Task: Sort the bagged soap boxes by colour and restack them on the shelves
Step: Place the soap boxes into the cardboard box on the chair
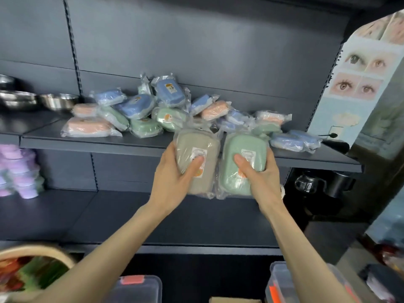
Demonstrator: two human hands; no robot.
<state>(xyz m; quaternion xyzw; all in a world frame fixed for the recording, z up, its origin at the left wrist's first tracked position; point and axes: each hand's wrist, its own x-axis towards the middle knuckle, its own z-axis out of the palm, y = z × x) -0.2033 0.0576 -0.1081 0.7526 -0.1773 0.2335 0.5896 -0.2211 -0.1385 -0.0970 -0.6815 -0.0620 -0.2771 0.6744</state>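
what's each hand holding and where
The left hand grips the beige soap box at its lower left edge, thumb across its front; the right hand grips the green soap box at its lower right edge.

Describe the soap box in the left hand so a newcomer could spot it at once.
Start at the dark metal shelf carrying the heap of clear-bagged plastic soap boxes. Just in front of its edge, two hands each hold one bagged box; the left hand grips yours. It is the only beige rounded-rectangular box, beside the mint-green box in the right hand.
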